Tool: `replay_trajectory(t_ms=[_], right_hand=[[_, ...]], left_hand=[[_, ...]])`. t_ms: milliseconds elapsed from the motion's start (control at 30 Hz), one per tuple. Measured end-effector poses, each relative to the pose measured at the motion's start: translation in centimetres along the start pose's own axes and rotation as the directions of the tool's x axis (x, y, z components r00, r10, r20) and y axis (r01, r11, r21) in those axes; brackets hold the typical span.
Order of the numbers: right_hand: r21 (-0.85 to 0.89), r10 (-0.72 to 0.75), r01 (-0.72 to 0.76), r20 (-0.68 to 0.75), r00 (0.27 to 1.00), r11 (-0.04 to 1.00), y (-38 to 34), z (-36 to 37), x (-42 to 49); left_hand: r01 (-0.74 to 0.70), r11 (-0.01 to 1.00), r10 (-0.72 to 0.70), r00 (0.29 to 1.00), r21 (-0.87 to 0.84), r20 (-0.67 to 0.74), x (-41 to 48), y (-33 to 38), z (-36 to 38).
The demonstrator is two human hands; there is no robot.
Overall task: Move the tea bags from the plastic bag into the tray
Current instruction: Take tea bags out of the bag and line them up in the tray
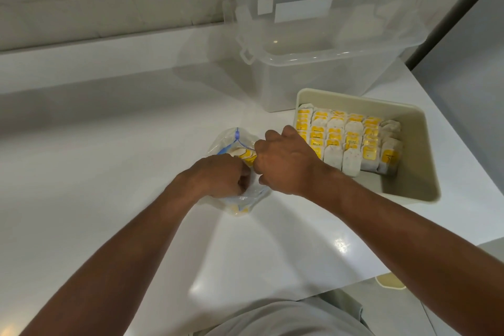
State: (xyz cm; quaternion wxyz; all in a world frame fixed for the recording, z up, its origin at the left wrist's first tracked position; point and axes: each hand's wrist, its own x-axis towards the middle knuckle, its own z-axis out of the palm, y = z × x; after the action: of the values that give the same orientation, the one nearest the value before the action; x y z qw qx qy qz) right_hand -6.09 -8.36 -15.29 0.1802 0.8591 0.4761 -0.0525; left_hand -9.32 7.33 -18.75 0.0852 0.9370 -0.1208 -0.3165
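We see the tea bags (246, 157) that remain bunched at the mouth of the plastic bag (227, 142), their yellow paper tags and pale, soft sachets showing between our two hands. The bag is thin, clear, crinkled film with a blue zip strip and slider (237, 134), and it lies slumped on the white counter (109, 158) just left of the tray. Our left hand (221, 177) has its fingers curled round the near side of the film and grips it. Our right hand (286, 163) is curled knuckles-up over the mouth, closing on the bunch of tea bags, though the fingertips are hidden.

Just to the right, close to the right hand, sits the tray (354, 97): a cream, matte, rectangular plastic tub with rounded corners and a rolled rim. The stacked tea bags (349, 139) stand on edge in tight rows across its far part. A strip of bare floor shows along its near wall.

Behind the tray stands a clear storage box (313, 49), rigid, glossy, with clip handles and white labels. The counter is smooth and reflective, with wide room to the left and toward us. Its right edge runs diagonally just past the tray.
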Motion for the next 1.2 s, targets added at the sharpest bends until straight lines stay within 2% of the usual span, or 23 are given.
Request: replay_trajectory(t_ms=[100, 233, 400, 567, 733, 833, 900, 1000, 1067, 1200], right_hand=[[-0.076, 0.042, -0.044, -0.018, 0.999, 0.996, 0.4, 0.2, -0.1], [-0.040, -0.006, 0.004, -0.056, 0.998, 0.999, 0.3, 0.1, -0.1], [-0.015, 0.037, -0.038, -0.061, 0.997, 0.999, 0.4, -0.1, -0.2], [-0.017, 0.025, -0.026, -0.059, 0.998, 1.000, 0.4, -0.1, -0.4], [-0.005, 0.078, -0.079, -0.085, 0.993, 0.997, 1.0, 0.3, -0.4], [0.153, 0.097, -0.087, -0.059, 0.994, 0.984, 1.7, 0.7, -0.3], [0.259, 0.131, -0.117, -0.037, 0.991, 0.959, 2.2, 0.4, -0.4], [0.450, 0.205, -0.160, -0.053, 0.977, 0.879, 2.8, 0.2, -0.4], [0.543, 0.233, -0.155, -0.078, 0.969, 0.825, 3.0, 0.2, -0.4], [0.729, 0.262, -0.138, -0.059, 0.963, 0.670, 3.5, -0.1, -0.5]], left_hand=[[-0.002, 0.999, 0.003, 0.999, -0.034, 0.033, 0.1, -0.2, -0.3], [0.001, 0.995, -0.008, 0.997, 0.103, 0.070, 0.3, 0.0, -0.1], [-0.006, 0.985, -0.025, 0.984, 0.173, 0.178, 0.8, 0.5, 0.1], [-0.020, 0.990, -0.003, 0.986, 0.136, 0.170, 0.7, 0.8, 0.5], [0.014, 0.994, -0.019, 0.999, -0.104, -0.042, -0.1, 0.1, -0.9], [0.012, 0.967, -0.047, 0.990, -0.254, -0.134, -1.1, -0.2, -2.4], [-0.002, 0.902, -0.069, 0.986, -0.432, -0.149, -1.7, -0.4, -3.2], [-0.057, 0.697, -0.092, 0.982, -0.715, -0.168, -2.1, -0.8, -3.8], [-0.083, 0.621, -0.088, 0.981, -0.779, -0.175, -2.2, -1.0, -4.1], [-0.073, 0.642, -0.077, 0.984, -0.763, -0.160, -2.2, -0.9, -4.2]])
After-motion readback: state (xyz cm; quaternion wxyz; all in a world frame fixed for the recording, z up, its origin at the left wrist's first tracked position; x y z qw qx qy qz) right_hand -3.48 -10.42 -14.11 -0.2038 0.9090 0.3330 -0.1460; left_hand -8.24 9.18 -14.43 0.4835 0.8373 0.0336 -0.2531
